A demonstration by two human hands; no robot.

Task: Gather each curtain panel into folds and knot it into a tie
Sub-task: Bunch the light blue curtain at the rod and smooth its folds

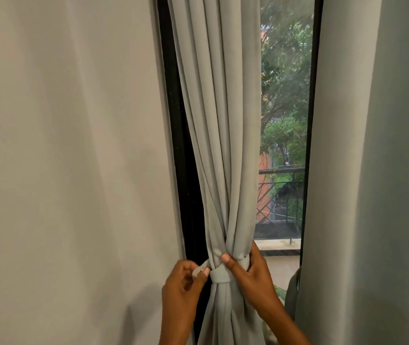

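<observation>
A grey curtain panel [219, 120] hangs gathered into several long folds in front of the window. Low down, a grey fabric band [219, 275] wraps around the bunched folds. My left hand [186, 282] pinches the loose end of that band at the left of the bundle. My right hand [250, 272] grips the gathered folds at the band, thumb on the front and fingers behind. A second grey curtain panel [372, 170] hangs loose and wide on the right.
A pale wall [61, 158] fills the left. The black window frame [181, 158] runs down beside the gathered panel. Through the glass [284, 120] I see trees and a balcony railing. A dark object [293, 290] stands low by the right panel.
</observation>
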